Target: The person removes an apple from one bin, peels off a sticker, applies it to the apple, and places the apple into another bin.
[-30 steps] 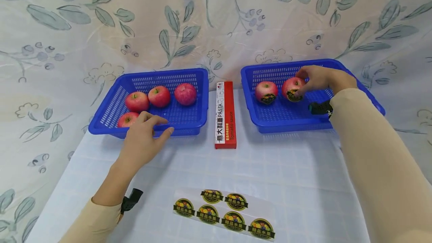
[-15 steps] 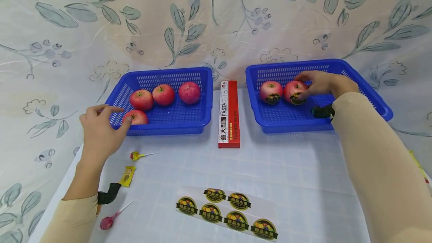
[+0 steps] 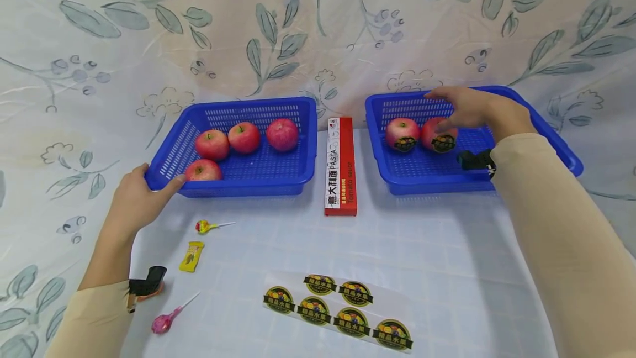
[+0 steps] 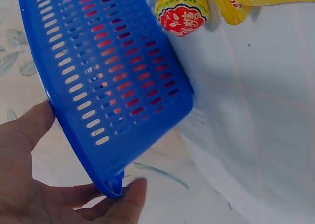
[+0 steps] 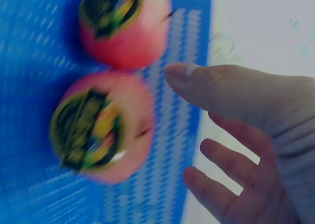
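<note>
My left hand (image 3: 131, 200) grips the front left corner of the left blue basket (image 3: 248, 187); in the left wrist view its thumb and fingers are at the rim. Three smooth red apples (image 3: 212, 145) and a rougher pink-red one (image 3: 282, 135) sit in this basket. Over the right blue basket (image 3: 432, 186), my right hand (image 3: 467, 108) hovers with fingers spread and holds nothing. Below it are two apples, the left one (image 3: 403, 133) and the right one (image 5: 133, 106), each with a round black-and-gold sticker. In the right wrist view a gap separates thumb and apples.
A red and white pasta box (image 3: 340, 170) stands between the baskets. A sheet of round stickers (image 3: 343, 308) lies at the front. At left are a yellow lollipop (image 3: 202, 226), a yellow wrapped candy (image 3: 191, 256) and a pink lollipop (image 3: 161, 323). Flowered cloth hangs behind.
My left hand has moved left from the basket's front edge to its corner, uncovering the candies. My right hand has let go of the right stickered apple and risen slightly.
</note>
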`<act>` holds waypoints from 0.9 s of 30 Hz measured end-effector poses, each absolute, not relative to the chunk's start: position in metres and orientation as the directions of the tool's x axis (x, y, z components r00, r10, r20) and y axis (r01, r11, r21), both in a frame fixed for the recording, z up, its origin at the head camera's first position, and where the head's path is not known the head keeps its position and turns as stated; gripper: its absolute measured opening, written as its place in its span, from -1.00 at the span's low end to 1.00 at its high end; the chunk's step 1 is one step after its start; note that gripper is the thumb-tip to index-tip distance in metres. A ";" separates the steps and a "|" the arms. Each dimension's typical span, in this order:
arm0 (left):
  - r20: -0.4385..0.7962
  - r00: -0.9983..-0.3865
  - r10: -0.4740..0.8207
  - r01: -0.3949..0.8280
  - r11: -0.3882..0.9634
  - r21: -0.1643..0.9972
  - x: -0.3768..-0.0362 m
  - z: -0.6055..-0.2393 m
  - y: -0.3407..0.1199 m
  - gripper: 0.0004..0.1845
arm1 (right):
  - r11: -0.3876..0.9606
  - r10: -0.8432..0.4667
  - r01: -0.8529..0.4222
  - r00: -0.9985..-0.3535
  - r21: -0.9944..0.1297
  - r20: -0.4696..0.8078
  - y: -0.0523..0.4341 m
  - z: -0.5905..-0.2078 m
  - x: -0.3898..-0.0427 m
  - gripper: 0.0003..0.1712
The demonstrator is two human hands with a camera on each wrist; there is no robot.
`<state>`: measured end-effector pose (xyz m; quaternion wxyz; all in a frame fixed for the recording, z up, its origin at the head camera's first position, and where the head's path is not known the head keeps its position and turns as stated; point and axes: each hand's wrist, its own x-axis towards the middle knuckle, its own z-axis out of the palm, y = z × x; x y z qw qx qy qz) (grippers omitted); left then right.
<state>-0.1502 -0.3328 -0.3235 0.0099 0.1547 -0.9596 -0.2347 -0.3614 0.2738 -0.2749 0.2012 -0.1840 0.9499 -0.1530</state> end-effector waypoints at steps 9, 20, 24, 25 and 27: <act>-0.074 -0.962 -0.261 -0.267 0.859 0.436 -0.152 -0.322 -0.340 0.22 | 0.812 -0.556 -0.484 -0.812 -0.328 -0.177 0.209 -0.243 -0.344 -0.03; -0.096 -0.963 -0.251 -0.267 0.844 0.466 -0.149 -0.326 -0.346 0.23 | 0.712 -0.658 -0.594 -0.750 -0.373 -0.062 0.123 -0.242 -0.339 -0.14; -0.098 -0.961 -0.260 -0.275 0.832 0.482 -0.149 -0.327 -0.344 0.24 | 0.674 -0.686 -0.611 -0.726 -0.415 -0.044 0.094 -0.246 -0.342 -0.15; -0.099 -0.960 -0.262 -0.277 0.830 0.485 -0.149 -0.327 -0.344 0.24 | 0.664 -0.694 -0.618 -0.719 -0.422 -0.038 0.087 -0.246 -0.342 -0.15; -0.099 -0.960 -0.262 -0.277 0.828 0.488 -0.149 -0.327 -0.344 0.24 | 0.641 -0.711 -0.632 -0.703 -0.435 -0.026 0.073 -0.248 -0.343 -0.15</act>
